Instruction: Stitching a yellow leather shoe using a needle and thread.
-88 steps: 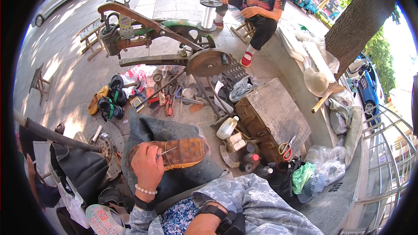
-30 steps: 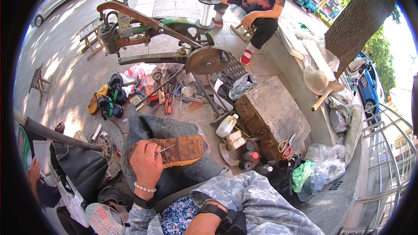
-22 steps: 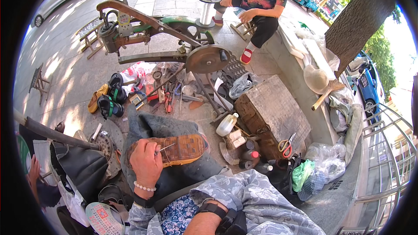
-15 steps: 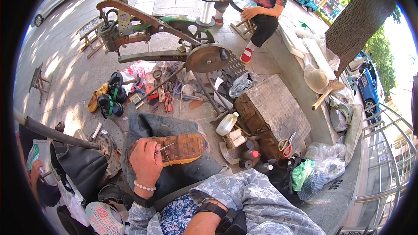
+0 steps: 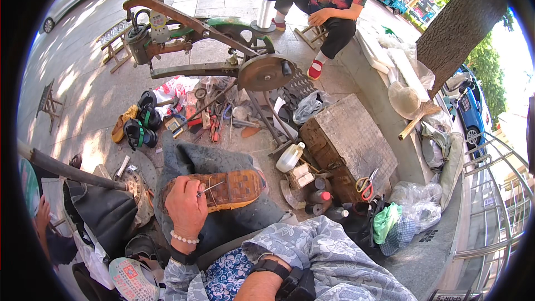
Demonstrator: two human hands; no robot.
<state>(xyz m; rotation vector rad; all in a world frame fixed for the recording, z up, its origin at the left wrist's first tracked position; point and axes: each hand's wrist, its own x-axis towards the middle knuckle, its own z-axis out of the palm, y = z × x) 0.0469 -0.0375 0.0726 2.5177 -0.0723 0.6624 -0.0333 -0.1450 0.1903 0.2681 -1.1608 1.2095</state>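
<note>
My left hand (image 5: 186, 212) is closed around a thin metal awl (image 5: 214, 186), its shaft pointing right across a shoe. The brown shoe (image 5: 239, 185) lies sole up, toe to the right, with a patterned tread. A pale thread seems to run across the sole beside the awl. Under the shoe, a dark grey cloth (image 5: 223, 161) covers my lap. A bead bracelet and a black band circle my left wrist. My right forearm (image 5: 262, 285), wearing a black band, bends down out of the picture at the lower edge, so its hand is not seen.
Beyond my lap stands a hand-cranked sewing machine (image 5: 195, 33) with a thread spool (image 5: 266, 14). Tools (image 5: 214, 122) and sandals (image 5: 142, 125) lie on the ground. At right are a wooden box (image 5: 351, 139), scissors (image 5: 366, 185) and bottles (image 5: 291, 157). A person (image 5: 340, 0) sits opposite.
My left hand and the shoe stay almost in place. The seated person's pale round object has gone from the lap, and one of that person's hands has shifted. Someone at the left edge has moved slightly.
</note>
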